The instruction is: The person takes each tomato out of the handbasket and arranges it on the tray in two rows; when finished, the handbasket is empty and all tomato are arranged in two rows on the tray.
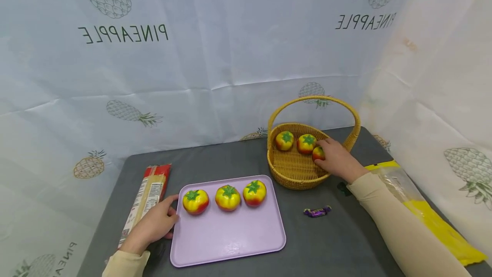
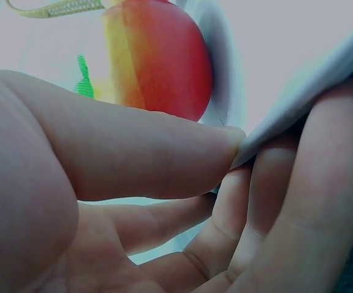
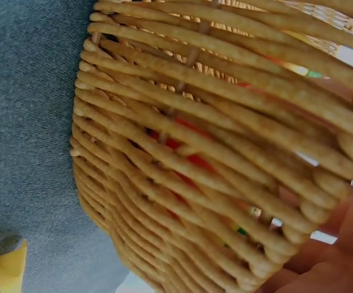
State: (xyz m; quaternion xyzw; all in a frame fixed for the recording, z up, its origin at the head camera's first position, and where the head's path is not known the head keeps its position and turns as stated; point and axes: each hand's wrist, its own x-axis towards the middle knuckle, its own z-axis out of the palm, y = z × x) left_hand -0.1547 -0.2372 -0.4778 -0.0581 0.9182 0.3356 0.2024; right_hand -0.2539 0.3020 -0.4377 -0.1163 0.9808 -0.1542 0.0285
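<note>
Right hand point(image 1: 337, 158) is inside the wicker basket point(image 1: 294, 182), thumb and fingers curled about a red-and-yellow fruit point(image 1: 318, 154) on the basket's right side; whether the fruit bears on the basket floor cannot be told, as the weave blocks the right wrist view. Two other fruits point(image 1: 306, 144) lie in the basket. Left hand point(image 1: 155, 223) pinches the left rim of the lilac tray point(image 1: 230, 238), thumb above, fingers beneath; three fruits point(image 1: 228, 198) stand in a row on it. Step in hand, judged: handling one fruit at the basket while the left hand steadies the tray. Picking up or setting down: undetermined. Next move likely calls for clearing the rim and handle point(image 1: 315, 97) without nudging the neighbouring fruit.
</note>
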